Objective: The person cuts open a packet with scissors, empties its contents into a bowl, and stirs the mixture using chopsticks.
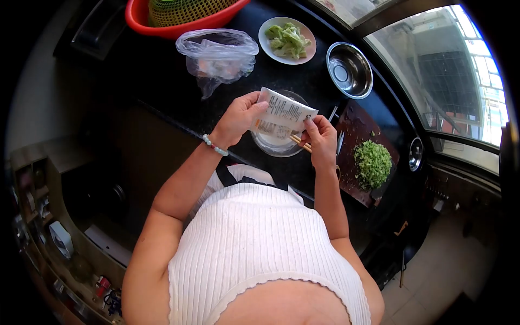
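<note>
A small white printed packet [284, 112] is stretched between both hands above a bowl [274, 147] on the dark counter. My left hand [238, 118], with a beaded bracelet at the wrist, pinches the packet's left end. The right end is gripped by my right hand [320, 138]. Wooden chopsticks [301, 143] show beside my right hand, over the bowl's right side; whether the fingers touch them is unclear. The packet hides part of the bowl, and what shows inside looks whitish.
A cutting board [355, 122] with chopped greens [372, 164] lies at right, a knife partly visible by its edge. Behind are a steel bowl [349, 70], a plate of leaves [287, 40], a plastic bag [219, 57] and a red basin [162, 30]. A small metal dish [415, 154] is far right.
</note>
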The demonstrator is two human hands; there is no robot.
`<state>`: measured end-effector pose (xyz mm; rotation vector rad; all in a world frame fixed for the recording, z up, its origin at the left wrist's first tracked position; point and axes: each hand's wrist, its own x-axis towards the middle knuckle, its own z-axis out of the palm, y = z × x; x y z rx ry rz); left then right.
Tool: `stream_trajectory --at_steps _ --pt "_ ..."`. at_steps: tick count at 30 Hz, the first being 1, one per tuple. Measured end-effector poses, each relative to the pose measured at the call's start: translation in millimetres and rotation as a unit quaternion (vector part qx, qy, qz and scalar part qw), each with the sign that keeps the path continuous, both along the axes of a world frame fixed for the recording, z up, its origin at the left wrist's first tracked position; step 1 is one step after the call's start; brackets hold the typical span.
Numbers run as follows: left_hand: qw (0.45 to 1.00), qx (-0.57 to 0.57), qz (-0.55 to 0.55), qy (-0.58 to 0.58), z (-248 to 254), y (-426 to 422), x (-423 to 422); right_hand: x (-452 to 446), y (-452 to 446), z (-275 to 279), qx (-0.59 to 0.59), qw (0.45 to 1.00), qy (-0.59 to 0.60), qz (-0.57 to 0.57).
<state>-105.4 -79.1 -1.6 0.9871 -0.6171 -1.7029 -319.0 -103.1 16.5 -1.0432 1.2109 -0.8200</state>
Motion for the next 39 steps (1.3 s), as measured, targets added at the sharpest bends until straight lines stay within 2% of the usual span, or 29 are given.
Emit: stream_trajectory --at_steps 2,5,8,10,11,14,16,18,22,26,27,30,31,34,36,38,39 --pt "1.000 -0.025 0.003 -0.011 -2 -1 0 -2 -1 3 0.008 1.000 0.016 0.011" --pt "0.999 -0.030 0.011 -0.019 -4 -5 4 -11 -2 14 -0.059 0.985 0.156 0.050" --pt "0.999 -0.017 0.026 -0.032 -8 -9 10 -44 9 33 -0.161 0.929 0.331 0.033" --pt "0.998 -0.005 0.041 -0.046 -10 -12 14 -73 19 34 -0.204 0.894 0.397 0.035" --pt "0.998 -0.008 0.038 -0.040 -12 -12 16 -84 26 35 -0.167 0.895 0.411 0.041" --pt "0.999 -0.010 0.035 -0.028 -17 -12 23 -100 43 31 -0.072 0.911 0.401 0.068" --pt "0.999 -0.009 0.043 -0.032 -19 -12 24 -103 52 20 -0.032 0.948 0.311 0.060" --pt "0.998 -0.010 0.048 -0.030 -20 -13 25 -97 58 8 0.058 0.993 0.107 -0.010" --pt "0.997 -0.017 0.066 -0.035 -15 -15 21 -83 55 -2 0.036 0.994 -0.013 -0.107" --pt "0.996 -0.015 0.069 -0.051 -10 -15 20 -51 43 -4 -0.067 0.977 -0.176 -0.097" --pt "0.996 -0.016 0.069 -0.053 -10 -15 21 -41 39 -5 -0.091 0.983 -0.147 -0.056" --pt "0.995 -0.010 0.074 -0.062 -9 -15 20 -26 36 -7 -0.159 0.983 0.037 0.083" --pt "0.995 -0.007 0.079 -0.066 -8 -16 22 -24 37 -8 -0.192 0.975 0.068 0.087" --pt "0.994 -0.023 0.077 -0.077 -7 -15 23 -43 37 -2 -0.160 0.984 0.063 0.050" --pt "0.993 -0.017 0.072 -0.088 -6 -16 23 -56 40 0 -0.099 0.991 0.077 -0.036" --pt "0.993 -0.013 0.062 -0.100 -5 -18 24 -53 38 5 -0.078 0.994 0.035 -0.069" --pt "0.993 -0.010 0.054 -0.108 -4 -19 24 -50 40 6 -0.064 0.997 0.012 -0.037"
